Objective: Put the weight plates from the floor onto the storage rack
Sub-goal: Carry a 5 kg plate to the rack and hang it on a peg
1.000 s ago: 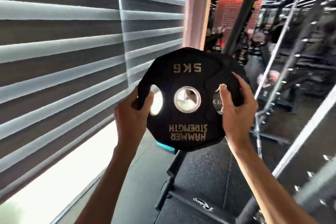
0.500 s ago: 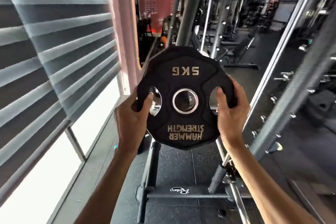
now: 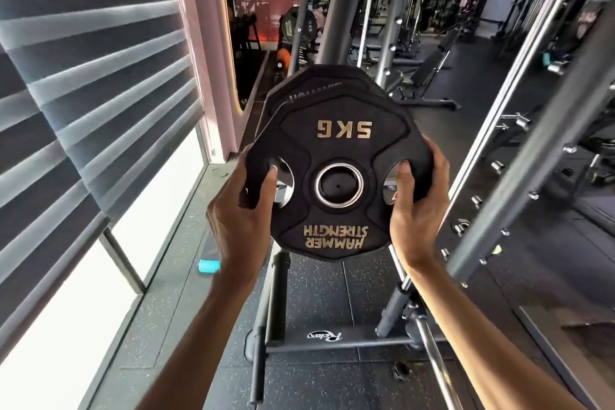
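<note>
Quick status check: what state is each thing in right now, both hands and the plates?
5 kg plate: held upright, text upside down, centre hole lined up on a black peg end.
Left hand: grip shut on plate's left handle slot.
Right hand: grip shut on right slot.
Plate behind: already racked.

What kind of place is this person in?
Almost certainly a gym. Both hands hold a black 5 kg weight plate, steel racks with pegs line the right side, and a workout bench stands on the dark rubber floor beyond.
</note>
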A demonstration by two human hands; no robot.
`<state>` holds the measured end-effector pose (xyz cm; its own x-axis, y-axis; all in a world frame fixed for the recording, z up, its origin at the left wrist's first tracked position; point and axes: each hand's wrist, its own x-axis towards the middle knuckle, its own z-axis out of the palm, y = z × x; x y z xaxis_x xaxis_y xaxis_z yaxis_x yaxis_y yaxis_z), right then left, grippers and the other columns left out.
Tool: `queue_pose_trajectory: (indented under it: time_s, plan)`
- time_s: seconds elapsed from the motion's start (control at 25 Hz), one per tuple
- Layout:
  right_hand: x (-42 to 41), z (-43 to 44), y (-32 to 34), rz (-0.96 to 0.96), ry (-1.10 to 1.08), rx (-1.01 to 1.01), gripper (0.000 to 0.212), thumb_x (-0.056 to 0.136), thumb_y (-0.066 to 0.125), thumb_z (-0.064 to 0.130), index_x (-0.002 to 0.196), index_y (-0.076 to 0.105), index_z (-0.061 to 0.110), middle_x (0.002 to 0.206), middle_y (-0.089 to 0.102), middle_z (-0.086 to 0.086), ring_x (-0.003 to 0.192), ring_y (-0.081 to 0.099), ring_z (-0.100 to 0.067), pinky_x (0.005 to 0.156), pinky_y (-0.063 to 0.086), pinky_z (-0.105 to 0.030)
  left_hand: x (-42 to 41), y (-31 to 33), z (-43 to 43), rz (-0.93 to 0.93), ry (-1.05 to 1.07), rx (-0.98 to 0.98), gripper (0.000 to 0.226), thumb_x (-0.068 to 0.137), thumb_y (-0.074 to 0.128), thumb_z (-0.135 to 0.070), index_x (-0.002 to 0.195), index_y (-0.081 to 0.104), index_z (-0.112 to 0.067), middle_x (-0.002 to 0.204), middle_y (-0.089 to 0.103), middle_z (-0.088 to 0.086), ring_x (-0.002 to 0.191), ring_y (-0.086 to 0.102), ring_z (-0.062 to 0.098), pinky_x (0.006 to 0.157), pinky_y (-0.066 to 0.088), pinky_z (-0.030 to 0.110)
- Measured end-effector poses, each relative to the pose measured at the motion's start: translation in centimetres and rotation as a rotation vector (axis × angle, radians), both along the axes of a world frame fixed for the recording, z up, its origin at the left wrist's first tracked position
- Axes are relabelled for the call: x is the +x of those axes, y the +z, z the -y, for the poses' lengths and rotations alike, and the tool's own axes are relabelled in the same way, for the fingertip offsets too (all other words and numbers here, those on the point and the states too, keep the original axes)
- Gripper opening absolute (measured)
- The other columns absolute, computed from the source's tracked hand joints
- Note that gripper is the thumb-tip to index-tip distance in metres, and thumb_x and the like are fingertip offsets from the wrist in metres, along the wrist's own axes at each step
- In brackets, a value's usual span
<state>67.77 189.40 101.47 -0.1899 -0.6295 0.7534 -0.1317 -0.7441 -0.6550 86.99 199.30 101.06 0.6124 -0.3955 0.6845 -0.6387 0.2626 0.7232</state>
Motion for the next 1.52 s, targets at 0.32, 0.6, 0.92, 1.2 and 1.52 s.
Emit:
queue_pose_trajectory:
  time_s: [0.32,0.6,0.92,1.2,1.52]
  plan:
    - [1.9,4.7,-2.1,-0.156,-0.098,-0.007,0.054,0.103,0.05,0.015,0.152,0.028,0.006,0.14,0.041,-0.014,0.123,0.049,-0.03,0.105,0.041,-0.051,1.8,0.5,3.8,0.117,-0.001,0.047,0.046,0.099,0.062,-0.03,0.14,0.055,-0.01,0.103,0.074,0.011,0.08,0.068,0.03,0.076,0.053,0.026]
    - [3.2,8.3,-1.9,-0.141,0.038,0.081,0.056,0.106,0.044,0.023,0.154,0.018,0.009,0.155,0.036,-0.013,0.142,0.039,-0.026,0.114,0.036,-0.051,2.9,0.4,5.9,0.13,0.12,0.15,0.054,0.096,0.059,-0.045,0.145,0.05,-0.023,0.111,0.047,0.013,0.058,0.058,0.021,0.063,0.057,0.035]
    - [3.7,8.0,-4.0,-0.127,0.037,0.167,0.056,0.105,0.042,0.035,0.151,0.017,0.015,0.144,0.048,-0.017,0.126,0.056,-0.032,0.101,0.048,-0.051,3.6,2.9,7.0,0.271,0.157,0.222,0.054,0.098,0.057,-0.044,0.146,0.049,-0.021,0.134,0.049,0.008,0.083,0.05,0.001,0.067,0.04,0.003]
    - [3.3,7.4,-3.9,-0.166,0.073,0.249,0.061,0.104,0.045,0.033,0.151,0.019,0.005,0.148,0.045,-0.017,0.136,0.048,-0.027,0.109,0.043,-0.042,2.4,1.8,6.1,0.237,0.129,0.202,0.057,0.099,0.054,-0.045,0.149,0.042,-0.019,0.134,0.046,0.011,0.093,0.048,-0.001,0.063,0.038,-0.001]
    - [-0.3,3.3,-14.0,-0.451,0.06,0.521,0.059,0.1,0.039,0.049,0.138,0.042,0.004,0.135,0.056,-0.02,0.122,0.056,-0.029,0.105,0.045,-0.041,-3.6,-13.1,5.3,-0.153,-0.006,0.533,0.025,0.099,0.049,-0.023,0.12,0.04,-0.013,0.097,0.064,0.01,0.078,0.056,0.018,0.065,0.042,0.035]
